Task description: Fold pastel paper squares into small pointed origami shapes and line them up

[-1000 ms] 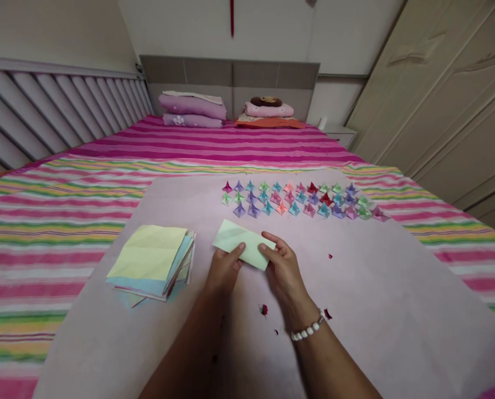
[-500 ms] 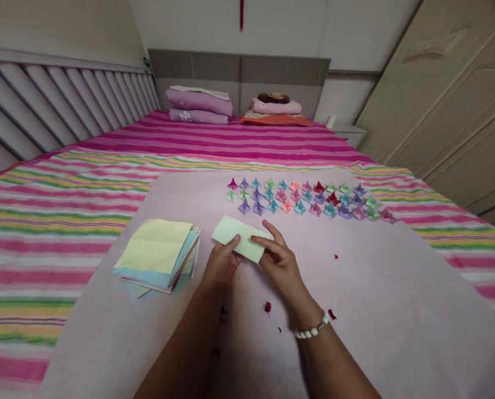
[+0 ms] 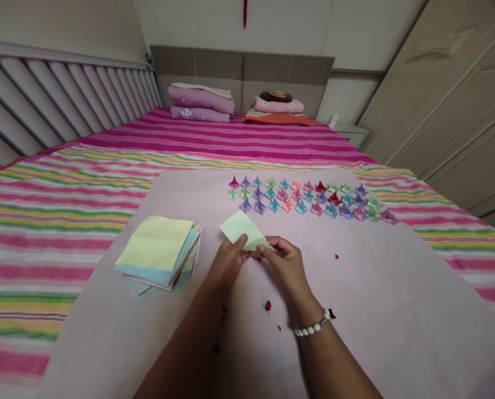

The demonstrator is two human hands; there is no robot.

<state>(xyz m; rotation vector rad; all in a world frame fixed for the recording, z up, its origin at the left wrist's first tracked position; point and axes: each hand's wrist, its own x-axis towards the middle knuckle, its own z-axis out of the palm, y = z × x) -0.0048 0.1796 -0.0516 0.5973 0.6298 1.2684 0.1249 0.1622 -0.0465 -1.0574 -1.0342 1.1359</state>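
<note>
A pale green sheet of folded paper (image 3: 240, 227) is held up between both hands, over the pale board. My left hand (image 3: 227, 260) pinches its lower left edge, thumb on top and fingers beneath. At its lower right corner, my right hand (image 3: 284, 259) grips with thumb and fingers closed on it. The fingertips under the paper are partly hidden. To the left lies a stack of coloured paper (image 3: 158, 246), yellow on top with blue below. Beyond the hands stand rows of small folded paper shapes (image 3: 301, 206) in purple, green, blue, pink and red.
The pale board (image 3: 380, 310) rests on a bed with a striped cover (image 3: 65, 233). Small dark red scraps (image 3: 267, 305) lie near my wrists. Folded bedding (image 3: 201, 102) sits by the headboard (image 3: 214, 64). A white rail (image 3: 73, 91) runs along the left.
The green paper has turned and now points up to the left. My right hand's fingers, spread before, have closed on its lower right corner.
</note>
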